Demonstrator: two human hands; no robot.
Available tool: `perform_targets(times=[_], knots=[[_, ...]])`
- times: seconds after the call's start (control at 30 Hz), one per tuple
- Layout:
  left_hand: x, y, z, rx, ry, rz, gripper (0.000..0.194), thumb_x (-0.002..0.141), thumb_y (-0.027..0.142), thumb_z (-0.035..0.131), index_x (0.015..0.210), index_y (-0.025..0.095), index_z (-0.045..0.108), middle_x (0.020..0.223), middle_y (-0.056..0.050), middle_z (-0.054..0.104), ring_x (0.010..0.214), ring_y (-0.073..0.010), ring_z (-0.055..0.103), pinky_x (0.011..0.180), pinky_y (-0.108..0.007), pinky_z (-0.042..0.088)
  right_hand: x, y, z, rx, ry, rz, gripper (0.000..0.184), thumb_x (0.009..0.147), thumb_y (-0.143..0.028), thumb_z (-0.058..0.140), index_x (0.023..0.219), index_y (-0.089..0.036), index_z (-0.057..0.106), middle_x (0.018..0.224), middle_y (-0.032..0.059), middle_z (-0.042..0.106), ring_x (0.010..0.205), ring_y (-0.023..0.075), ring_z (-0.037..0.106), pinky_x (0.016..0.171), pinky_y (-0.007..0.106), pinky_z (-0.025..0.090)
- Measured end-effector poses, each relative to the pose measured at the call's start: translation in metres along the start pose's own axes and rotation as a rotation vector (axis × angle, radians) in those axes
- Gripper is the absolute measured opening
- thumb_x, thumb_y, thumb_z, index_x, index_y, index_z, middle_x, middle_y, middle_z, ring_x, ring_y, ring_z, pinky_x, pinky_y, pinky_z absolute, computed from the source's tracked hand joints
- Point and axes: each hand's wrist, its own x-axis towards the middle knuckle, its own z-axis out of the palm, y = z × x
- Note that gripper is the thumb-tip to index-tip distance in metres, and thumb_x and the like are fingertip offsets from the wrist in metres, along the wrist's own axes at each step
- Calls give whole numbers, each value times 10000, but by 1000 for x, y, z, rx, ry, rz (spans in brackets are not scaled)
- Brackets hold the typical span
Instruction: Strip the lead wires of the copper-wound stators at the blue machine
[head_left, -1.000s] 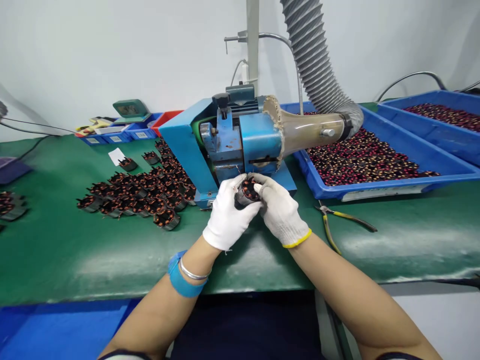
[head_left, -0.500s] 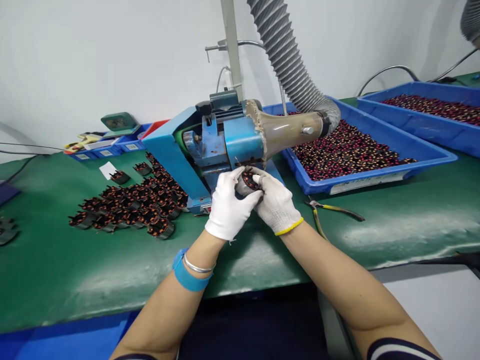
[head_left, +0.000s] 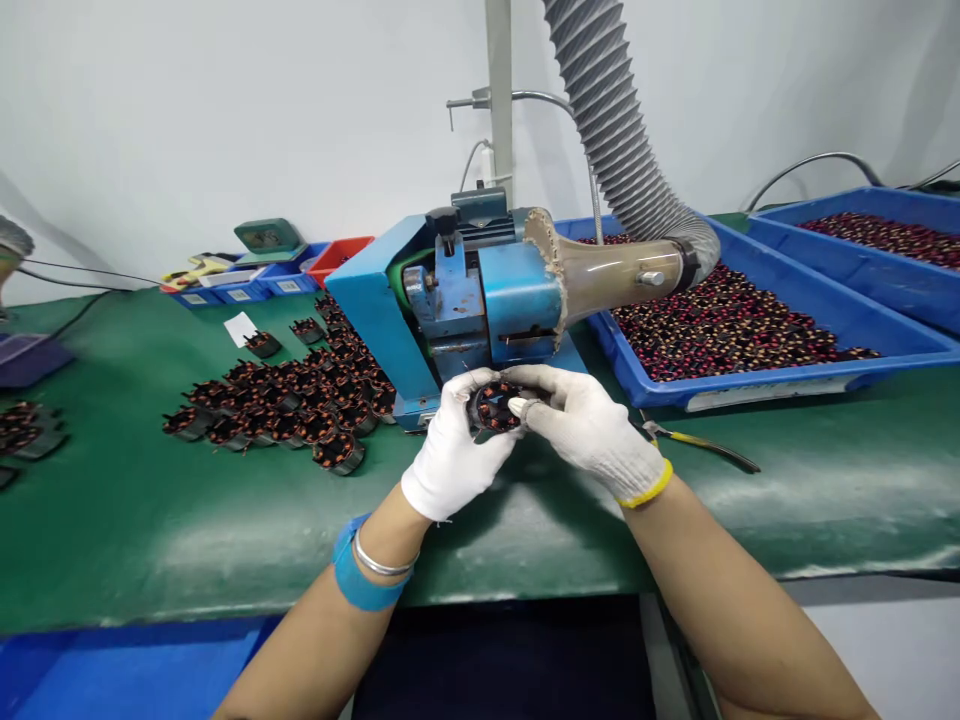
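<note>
Between my two gloved hands is a motor stator (head_left: 498, 406), a dark ring with copper windings, its open face turned up toward me. My left hand (head_left: 459, 440) grips its left side, thumb low and fingers at the top. From the right, my right hand (head_left: 581, 420) holds the rim, with the thumb at the windings. Just behind them stands a blue wire-stripping-like machine (head_left: 521, 290) with a brownish funnel (head_left: 615, 270). Many similar stators (head_left: 277, 390) are grouped on the green table left of the machine.
A grey ribbed hose (head_left: 626, 120) runs up from the funnel. Blue trays (head_left: 780, 385) full of small dark and red parts stand at the right. Yellow-handled cutting pliers (head_left: 701, 447) lie near my right wrist. Small bins (head_left: 244, 287) sit at the back left, and more stators (head_left: 30, 430) at the left edge.
My hands have drawn the stator slightly back from the machine and tilted its open face more toward me. My right hand has shifted its hold outward. The view has swung a little left.
</note>
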Motion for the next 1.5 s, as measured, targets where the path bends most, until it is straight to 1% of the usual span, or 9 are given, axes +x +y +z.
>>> perform_targets(times=[0.13,0.27,0.47,0.63,0.83,1.03,1.2,1.27,1.5], knots=[[3,11,-4,-46,1,-66,564,678,151,684,1182,204,438,1072,-50,583,964,-187,608,882,-354,512,0,-7,-6,114,-91,99,312,750,-190,633,1055,-139,671,927,56,741,763,170,692,698,299,577],[6,20,-10,-214,-97,-224,489,610,128,687,1053,208,496,913,-3,586,769,-150,585,701,-296,508,-2,-9,-17,-61,-157,-35,222,755,-159,618,962,-143,700,882,42,734,751,157,667,673,274,541],[9,16,-10,-267,-16,-171,471,604,167,709,1028,191,506,943,-30,582,801,-163,581,730,-309,504,2,-9,-32,-116,201,-60,220,765,-278,662,946,-158,692,743,24,690,646,150,618,594,277,503],[6,15,-6,-70,77,-108,506,594,115,670,1050,209,472,928,-12,562,800,-159,574,737,-311,496,4,-7,-20,-56,-136,82,196,733,-328,705,831,-162,672,632,-2,631,555,120,562,506,237,445],[3,14,2,16,119,-152,509,576,145,681,1033,213,467,952,-19,559,815,-173,576,770,-342,496,14,-1,-33,314,289,94,208,769,-357,656,690,-197,548,543,-56,523,421,68,444,508,250,482],[3,11,4,47,125,-90,506,595,161,675,1048,207,455,924,-5,568,772,-151,596,728,-309,514,8,2,-7,90,-47,118,247,775,-380,658,657,-173,592,567,-15,572,506,93,530,480,208,432],[2,12,7,116,194,-109,480,618,194,689,1038,199,455,929,-13,584,777,-155,614,741,-320,538,15,1,-15,426,313,133,250,729,-382,688,658,-186,550,525,-76,496,410,42,422,532,232,512],[2,11,9,112,233,-124,505,668,243,694,1106,189,449,1018,-56,601,897,-195,638,836,-367,545,17,1,-20,444,400,116,264,722,-390,707,660,-190,545,545,-76,505,426,43,430,568,248,535],[0,3,16,144,157,-64,636,778,225,628,1354,189,362,1304,-135,534,1201,-239,566,1031,-401,487,7,12,23,308,185,-28,312,736,-294,665,1027,-182,653,1003,45,706,926,178,658,859,300,539]])
